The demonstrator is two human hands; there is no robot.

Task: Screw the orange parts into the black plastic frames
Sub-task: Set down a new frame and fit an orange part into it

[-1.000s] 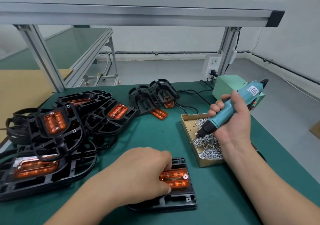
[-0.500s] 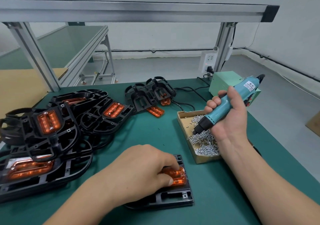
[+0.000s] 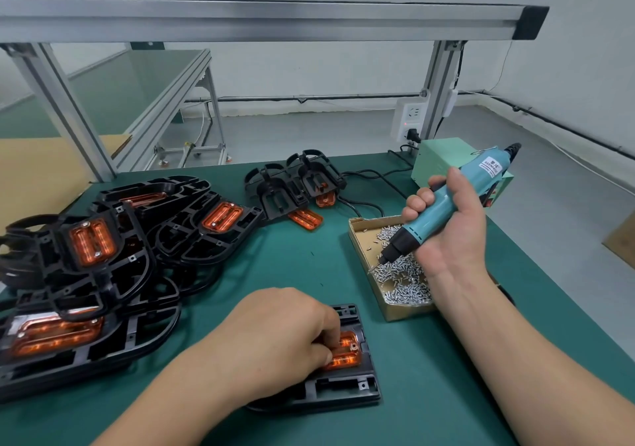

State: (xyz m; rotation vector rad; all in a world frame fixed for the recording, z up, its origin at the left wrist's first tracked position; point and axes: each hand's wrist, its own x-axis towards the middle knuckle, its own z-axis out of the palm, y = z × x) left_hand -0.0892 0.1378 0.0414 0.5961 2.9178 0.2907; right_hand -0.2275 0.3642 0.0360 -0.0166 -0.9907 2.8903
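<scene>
Holding an orange part (image 3: 347, 352) in its black frame (image 3: 343, 390) at the near edge of the green mat (image 3: 429, 377).
Left hand (image 3: 275, 346) lies knuckles-up, thumb and forefinger curled and pinching the part; right hand (image 3: 450, 236) — raised, palm toward the camera — is wrapped round a teal electric screwdriver (image 3: 486, 169), bit tilted down over the box of screws (image 3: 357, 239).

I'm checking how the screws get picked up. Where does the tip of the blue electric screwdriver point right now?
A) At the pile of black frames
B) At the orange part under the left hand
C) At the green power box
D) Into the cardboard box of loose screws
D: the right hand grips the screwdriver with its tip down among the screws in the cardboard box, away from the orange part that the left hand holds.
</scene>
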